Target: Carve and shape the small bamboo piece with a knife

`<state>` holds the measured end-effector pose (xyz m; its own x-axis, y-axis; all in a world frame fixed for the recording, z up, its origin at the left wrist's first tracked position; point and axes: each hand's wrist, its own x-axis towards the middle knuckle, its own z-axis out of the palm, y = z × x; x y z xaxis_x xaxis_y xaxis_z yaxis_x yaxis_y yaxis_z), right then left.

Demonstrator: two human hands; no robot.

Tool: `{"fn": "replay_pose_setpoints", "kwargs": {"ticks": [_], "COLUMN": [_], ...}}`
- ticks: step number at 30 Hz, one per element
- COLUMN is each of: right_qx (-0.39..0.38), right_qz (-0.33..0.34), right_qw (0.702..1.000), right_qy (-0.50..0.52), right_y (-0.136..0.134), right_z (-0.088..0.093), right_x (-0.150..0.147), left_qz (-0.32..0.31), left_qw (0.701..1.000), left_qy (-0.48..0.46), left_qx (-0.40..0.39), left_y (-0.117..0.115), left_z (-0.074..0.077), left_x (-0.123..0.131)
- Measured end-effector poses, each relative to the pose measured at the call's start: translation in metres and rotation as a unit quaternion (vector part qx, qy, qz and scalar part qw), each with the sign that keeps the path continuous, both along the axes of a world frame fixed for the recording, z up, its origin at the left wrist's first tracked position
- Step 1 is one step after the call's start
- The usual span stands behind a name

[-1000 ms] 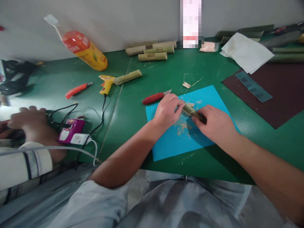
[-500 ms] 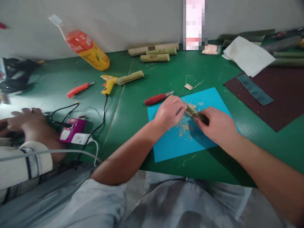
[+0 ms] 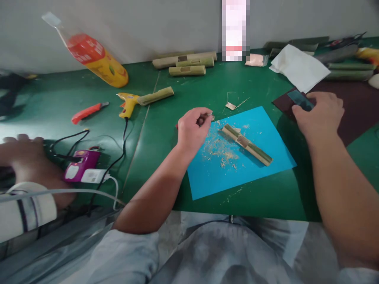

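My right hand is at the right, with thumb and fingers closing on a blue-grey sandpaper strip over a dark brown sheet. Above the left edge of the blue paper, my left hand is curled closed. Something small and pale shows at its fingertips, too little to name. A red-handled knife is mostly hidden by that hand. Out of both hands, a split bamboo tube with a cut-out slot lies slanted on the blue paper, among sawdust and shavings.
A yellow glue gun touches a bamboo piece; its cord runs toward a purple power adapter. An orange cutter, a drink bottle, cut bamboo tubes and white paper lie around. Another person's hand rests at left.
The bamboo tube has left both hands and lies on the blue paper. My right hand has moved right to the strip; my left hand has shifted left, over the red knife.
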<state>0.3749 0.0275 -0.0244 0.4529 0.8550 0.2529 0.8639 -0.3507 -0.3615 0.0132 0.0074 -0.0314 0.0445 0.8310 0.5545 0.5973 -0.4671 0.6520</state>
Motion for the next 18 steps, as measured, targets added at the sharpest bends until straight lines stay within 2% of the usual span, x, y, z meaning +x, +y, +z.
{"fn": "replay_pose_setpoints", "kwargs": {"ticks": [2,3,7,11,18], "right_qx": [-0.039,-0.043,-0.057,-0.061,-0.068], "right_qz": [0.016,-0.009,-0.009,-0.013,-0.023], "right_qw": [0.999,0.999,0.997,0.997,0.996], "right_qy": [-0.017,-0.027,-0.054,-0.046,-0.049], "right_y": [-0.001,-0.002,-0.005,-0.005,-0.005], "right_z": [-0.002,-0.003,-0.008,-0.011,-0.01], "right_x": [0.002,0.002,0.006,0.01,0.009], "left_qz": [-0.011,-0.025,-0.069,-0.059,-0.042], "left_qw": [1.0,0.999,0.993,0.987,0.993], "left_qy": [-0.007,-0.001,0.057,0.09,0.079], "left_qx": [-0.019,-0.027,-0.073,-0.123,-0.081], "left_y": [0.003,0.003,-0.002,-0.007,-0.006], "left_z": [-0.001,-0.001,0.005,0.008,0.007], "left_x": [-0.002,-0.002,-0.001,0.0,0.0]}}
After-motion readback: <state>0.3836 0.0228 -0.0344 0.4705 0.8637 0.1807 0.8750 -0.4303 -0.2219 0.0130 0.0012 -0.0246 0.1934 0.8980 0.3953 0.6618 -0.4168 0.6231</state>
